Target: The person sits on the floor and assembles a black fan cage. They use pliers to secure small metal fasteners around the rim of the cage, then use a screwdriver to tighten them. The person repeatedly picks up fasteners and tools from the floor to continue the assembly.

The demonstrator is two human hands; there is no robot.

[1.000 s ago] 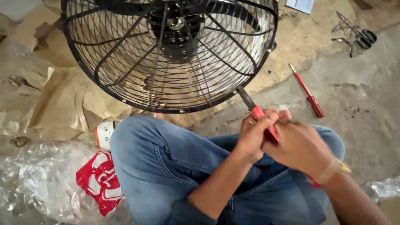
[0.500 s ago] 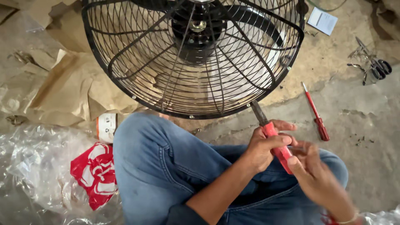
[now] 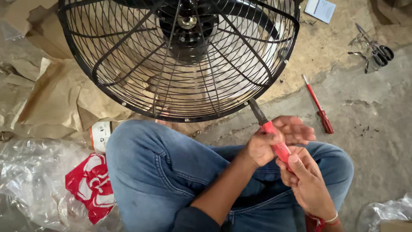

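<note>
while the person sits cross-legged on the concrete floor [image 3: 377, 129] in blue jeans [image 3: 163, 172], both hands meet over the right knee on 1 tool: red-handled pliers [image 3: 274, 141]. the left hand [image 3: 268, 139] is curled round the upper part of the red grips, its fingers wrapped together and clamped on the handle, with the thumb laid along it. the right hand [image 3: 304, 182] sits just below and toward the body, its fingers folded round the lower end of the same grips, so the 2 hands touch. beyond the left fingertips the dark metal nose of the pliers runs up and away to the rim of a black wire fan guard [image 3: 180, 64], where its tip meets the lower right edge of the cage; whether the nose bites on a wire or a screw is too small to tell. behind the guard the dark motor hub [image 3: 187, 25] and blades show through the wires.

to the far side of the fingers, off to the right, a red-handled screwdriver [image 3: 318, 105] lies loose on the floor, well apart from both hands. further out in the same direction lies a small heap of wire clips and dark parts [image 3: 371, 49], and a small white paper [image 3: 319, 8] near the top edge. on the opposite side, past the left knee, are crumpled brown paper [image 3: 56, 94], clear plastic wrap [image 3: 30, 180] and a red and white bag [image 3: 90, 184].
</note>
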